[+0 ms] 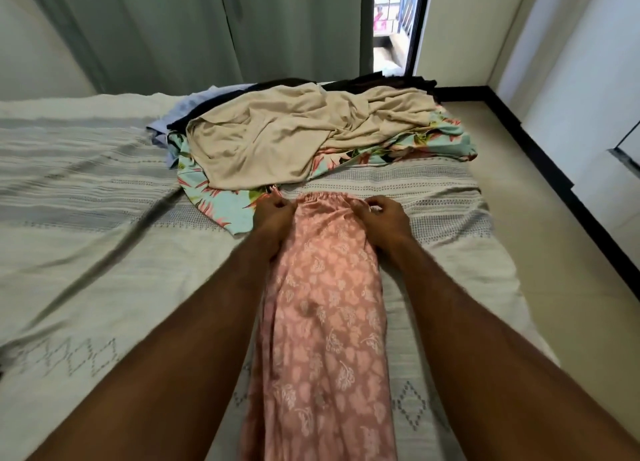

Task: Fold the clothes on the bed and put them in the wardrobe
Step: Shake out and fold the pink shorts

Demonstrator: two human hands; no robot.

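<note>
While most of the bed (86, 218) on the left carries only its pale woven cover, a heap of unfolded clothes lies toward the far edge: a light blue piece (194, 109) and something dark peeking out at the back, a teal floral garment (211, 197) underneath, and a beige top (277, 138) sprawled over them all, seemingly waiting their turn. Just this side of the heap, the left hand (273, 215) pinches the left corner of the gathered waistband of the pink patterned garment (325, 305), fingers curled tight on the fabric. That garment runs in a long narrow strip from the waistband toward the person, lying flat on the bed between the two forearms, probably already doubled lengthwise so it can be folded down into a compact stack. The right hand (384, 218) grips the waistband's opposite corner in the same way, fingers closed on the cloth; holding both corners likely serves to pull the top edge straight and square before the next fold. To the right, bare floor (519, 183) runs beside the bed. No wardrobe can be identified with certainty here, so putting away is judged to lie some way off.
</note>
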